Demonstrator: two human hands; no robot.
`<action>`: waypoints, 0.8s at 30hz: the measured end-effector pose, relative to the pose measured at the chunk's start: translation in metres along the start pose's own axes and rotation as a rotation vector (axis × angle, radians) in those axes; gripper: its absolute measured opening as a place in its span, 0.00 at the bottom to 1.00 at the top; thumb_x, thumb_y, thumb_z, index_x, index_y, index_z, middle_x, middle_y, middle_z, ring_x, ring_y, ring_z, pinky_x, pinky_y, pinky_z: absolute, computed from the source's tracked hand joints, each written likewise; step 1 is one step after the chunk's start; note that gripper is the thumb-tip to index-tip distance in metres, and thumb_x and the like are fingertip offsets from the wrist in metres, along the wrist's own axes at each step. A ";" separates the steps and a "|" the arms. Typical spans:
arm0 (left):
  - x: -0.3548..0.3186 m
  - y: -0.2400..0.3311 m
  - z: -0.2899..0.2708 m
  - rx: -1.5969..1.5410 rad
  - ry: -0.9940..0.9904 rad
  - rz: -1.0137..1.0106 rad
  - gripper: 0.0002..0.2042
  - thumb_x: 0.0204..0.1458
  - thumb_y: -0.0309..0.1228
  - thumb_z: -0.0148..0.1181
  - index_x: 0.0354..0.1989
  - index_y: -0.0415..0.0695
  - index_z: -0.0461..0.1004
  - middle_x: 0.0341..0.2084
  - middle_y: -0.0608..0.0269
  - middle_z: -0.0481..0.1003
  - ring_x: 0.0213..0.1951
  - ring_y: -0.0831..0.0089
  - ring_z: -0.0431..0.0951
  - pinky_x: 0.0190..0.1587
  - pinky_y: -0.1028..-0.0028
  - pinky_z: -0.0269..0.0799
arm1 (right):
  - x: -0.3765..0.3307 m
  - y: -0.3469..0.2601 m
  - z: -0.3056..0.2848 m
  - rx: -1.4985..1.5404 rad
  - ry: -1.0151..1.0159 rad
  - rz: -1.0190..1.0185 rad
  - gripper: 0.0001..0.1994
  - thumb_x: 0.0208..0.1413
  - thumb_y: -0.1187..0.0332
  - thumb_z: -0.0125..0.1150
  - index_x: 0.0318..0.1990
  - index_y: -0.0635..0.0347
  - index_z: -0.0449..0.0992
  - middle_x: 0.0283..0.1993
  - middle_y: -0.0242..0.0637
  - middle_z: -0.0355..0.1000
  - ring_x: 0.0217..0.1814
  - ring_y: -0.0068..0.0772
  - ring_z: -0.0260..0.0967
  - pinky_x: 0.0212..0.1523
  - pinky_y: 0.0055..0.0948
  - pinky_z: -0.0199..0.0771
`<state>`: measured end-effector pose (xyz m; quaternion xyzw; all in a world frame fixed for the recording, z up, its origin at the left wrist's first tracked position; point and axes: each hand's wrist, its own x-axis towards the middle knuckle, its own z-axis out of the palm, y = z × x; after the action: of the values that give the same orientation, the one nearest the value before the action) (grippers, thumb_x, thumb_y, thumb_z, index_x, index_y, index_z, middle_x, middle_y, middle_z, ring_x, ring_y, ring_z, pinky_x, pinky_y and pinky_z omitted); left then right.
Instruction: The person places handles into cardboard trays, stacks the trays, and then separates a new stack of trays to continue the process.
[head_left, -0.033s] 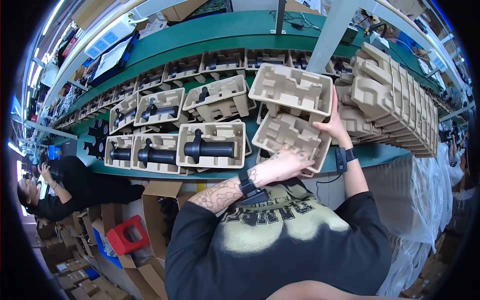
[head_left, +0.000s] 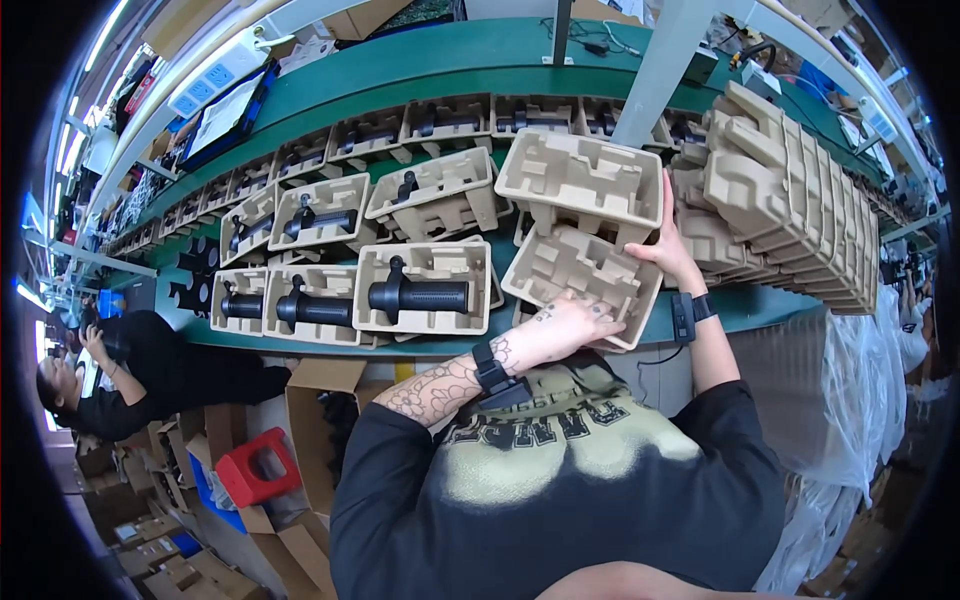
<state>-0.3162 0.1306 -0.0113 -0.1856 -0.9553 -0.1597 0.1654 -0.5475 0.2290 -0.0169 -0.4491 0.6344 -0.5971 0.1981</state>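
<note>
Two empty beige moulded-pulp trays are in front of me, an upper tray (head_left: 580, 185) and a lower tray (head_left: 575, 268) tilted toward me. My right hand (head_left: 667, 248) grips them at the right side, its thumb at the lower tray's rim and fingers up along the upper tray's end. My left hand (head_left: 572, 328) lies over the lower tray's near wall, fingers curled down inside it; its thumb is hidden. To the left, a pulp tray (head_left: 480, 325) holds a black cylindrical part with a side clamp (head_left: 420, 297).
More filled trays (head_left: 318, 222) stand on the green bench (head_left: 400, 70), with a row behind them. A tall nested stack of trays (head_left: 795, 200) leans at right beside a metal post (head_left: 660, 75). Below left are cartons (head_left: 315, 430) and a red plastic container (head_left: 257, 468). Another person (head_left: 150, 370) is at far left.
Both held trays have shifted very slightly left. My left hand has moved a little with its fingers in the lower tray.
</note>
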 end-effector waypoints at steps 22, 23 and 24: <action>0.013 0.009 0.002 -0.041 -0.018 -0.123 0.26 0.46 0.40 0.62 0.58 0.59 0.71 0.42 0.61 0.75 0.35 0.65 0.78 0.35 0.67 0.75 | 0.009 -0.026 -0.029 -0.807 -0.148 -0.027 0.23 0.53 0.73 0.58 0.59 0.60 0.67 0.65 0.50 0.59 0.68 0.49 0.56 0.65 0.36 0.58; 0.011 0.008 -0.007 -0.021 0.115 -0.071 0.26 0.46 0.41 0.63 0.58 0.59 0.71 0.44 0.60 0.75 0.35 0.65 0.78 0.35 0.67 0.75 | 0.009 -0.030 -0.027 -0.794 -0.141 -0.058 0.23 0.54 0.73 0.57 0.60 0.60 0.67 0.65 0.49 0.59 0.67 0.48 0.57 0.65 0.36 0.57; 0.003 0.004 -0.021 0.009 0.242 -0.014 0.26 0.47 0.41 0.63 0.58 0.59 0.71 0.46 0.60 0.75 0.35 0.65 0.78 0.35 0.67 0.75 | 0.008 -0.037 -0.021 -0.752 -0.154 -0.074 0.23 0.55 0.73 0.56 0.60 0.60 0.67 0.65 0.48 0.60 0.67 0.47 0.57 0.65 0.36 0.57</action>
<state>-0.3115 0.1270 0.0096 -0.1577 -0.9304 -0.1775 0.2792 -0.5562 0.2389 0.0240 -0.5566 0.7757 -0.2941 0.0452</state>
